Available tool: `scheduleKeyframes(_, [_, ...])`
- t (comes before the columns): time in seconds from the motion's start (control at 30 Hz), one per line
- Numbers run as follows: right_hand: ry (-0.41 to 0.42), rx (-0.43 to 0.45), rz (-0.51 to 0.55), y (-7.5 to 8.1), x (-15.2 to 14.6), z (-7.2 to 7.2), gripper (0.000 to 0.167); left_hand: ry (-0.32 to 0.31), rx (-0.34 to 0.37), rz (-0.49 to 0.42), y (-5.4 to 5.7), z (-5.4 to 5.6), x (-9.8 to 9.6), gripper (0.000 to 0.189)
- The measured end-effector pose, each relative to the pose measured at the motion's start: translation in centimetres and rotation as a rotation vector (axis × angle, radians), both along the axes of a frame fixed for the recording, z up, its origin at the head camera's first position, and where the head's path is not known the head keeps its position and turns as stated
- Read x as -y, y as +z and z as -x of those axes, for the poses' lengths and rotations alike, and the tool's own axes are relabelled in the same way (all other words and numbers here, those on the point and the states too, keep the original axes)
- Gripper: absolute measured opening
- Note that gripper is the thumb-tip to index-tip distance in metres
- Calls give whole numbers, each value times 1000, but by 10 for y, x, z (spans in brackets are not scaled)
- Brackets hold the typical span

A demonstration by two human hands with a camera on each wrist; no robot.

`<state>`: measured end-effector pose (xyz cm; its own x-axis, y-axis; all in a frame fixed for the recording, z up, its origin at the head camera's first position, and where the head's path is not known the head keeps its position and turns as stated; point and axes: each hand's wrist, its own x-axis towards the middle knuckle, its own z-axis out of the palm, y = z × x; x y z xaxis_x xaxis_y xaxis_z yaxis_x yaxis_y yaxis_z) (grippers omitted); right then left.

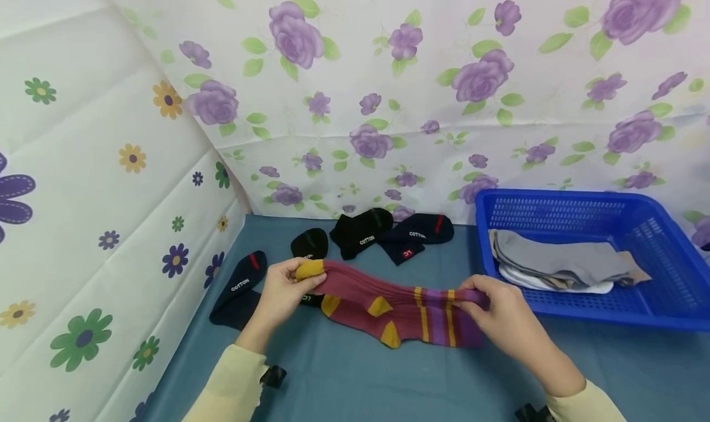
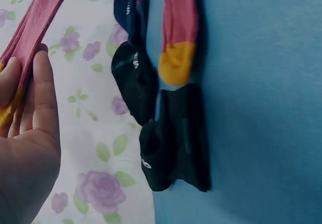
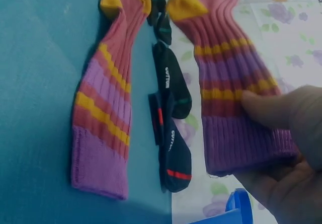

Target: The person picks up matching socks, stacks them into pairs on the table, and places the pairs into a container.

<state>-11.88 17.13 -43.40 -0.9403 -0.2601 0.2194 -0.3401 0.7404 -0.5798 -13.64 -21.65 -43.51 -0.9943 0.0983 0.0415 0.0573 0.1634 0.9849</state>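
Observation:
Between both hands a long maroon sock [image 1: 360,278] with yellow toe and heel and purple-and-yellow striped cuff is stretched sideways, raised above the cloth. My left hand [image 1: 284,291] pinches its yellow toe. At the other end my right hand [image 1: 503,314] pinches the purple cuff, thumb on top, as the right wrist view shows. Beneath it a matching sock [image 3: 103,98] lies flat on the blue-green cloth. Dark socks lie behind: a black sock [image 1: 363,231], a navy pair [image 1: 424,230], and another black sock [image 1: 309,243] partly hidden by the held sock.
A blue plastic basket [image 1: 560,200] stands at the right, with folded grey socks [image 1: 560,259] and white ones inside. At the left lies a folded navy sock [image 1: 244,286]. Flowered sheets [image 1: 355,101] hang at the back and left.

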Motion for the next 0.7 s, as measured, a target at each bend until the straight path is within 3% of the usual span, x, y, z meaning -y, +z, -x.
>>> scheduleKeyframes(0.23, [-49, 90, 11, 2, -5, -11, 29, -17, 76, 16, -21, -6, 3, 33])
scheduleKeyframes(0.43, [-45, 76, -115, 6, 0, -16, 22, -42, 154, 60, -36, -10, 0, 29])
scheduleKeyframes(0.57, [-27, 69, -185, 1, 8, -17, 19, -32, 164, 112, -47, -9, -2, 26])
scheduleKeyframes(0.7, [-32, 90, -232, -4, 14, -15, 18, -4, 180, 137, -48, -10, -7, 24])
